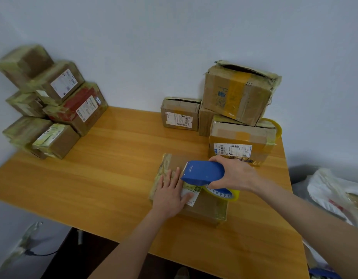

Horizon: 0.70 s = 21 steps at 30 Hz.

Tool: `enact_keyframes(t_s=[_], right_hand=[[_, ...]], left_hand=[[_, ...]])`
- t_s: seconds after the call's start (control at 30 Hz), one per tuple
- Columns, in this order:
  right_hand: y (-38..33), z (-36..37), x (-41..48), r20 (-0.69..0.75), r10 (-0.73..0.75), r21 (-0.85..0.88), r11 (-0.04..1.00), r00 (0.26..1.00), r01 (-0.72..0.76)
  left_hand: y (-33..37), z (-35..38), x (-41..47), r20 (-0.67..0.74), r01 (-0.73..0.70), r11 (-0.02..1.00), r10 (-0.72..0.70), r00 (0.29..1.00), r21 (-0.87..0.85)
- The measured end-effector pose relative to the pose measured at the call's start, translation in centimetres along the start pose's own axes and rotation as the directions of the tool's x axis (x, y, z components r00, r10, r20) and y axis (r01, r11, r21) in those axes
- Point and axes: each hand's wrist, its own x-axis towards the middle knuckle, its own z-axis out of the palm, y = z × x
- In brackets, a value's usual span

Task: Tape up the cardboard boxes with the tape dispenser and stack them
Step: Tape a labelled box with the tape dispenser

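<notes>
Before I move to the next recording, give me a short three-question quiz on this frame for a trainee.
1. True or false: the left hand lies flat on the near box.
2. Which hand grips the blue tape dispenser? A left, B right, C neither.
3. Fill in: the box with the torn-open top sits on the ___ side of the table.
Key: 1 true; 2 B, the right hand; 3 right.
</notes>
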Motion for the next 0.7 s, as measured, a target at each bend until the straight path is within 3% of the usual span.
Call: enact_keyframes(t_s=[0.23,0.7], right_hand=[[0.7,-1.4,-0.2,0.061,-0.011,-0.089,0.996,0.998,0.016],[2.0,-0.9,-1.0,0.093,0.046,-0.074,0.996,0.995,-0.040]], left_hand=[[-0.4,0.2,0.0,0.004,0.018,1.000,-0.018,1.000,0.003],[-0.6,0.4,-0.3,-0.021,-0.012,1.000,0.013,1.000,0.014]])
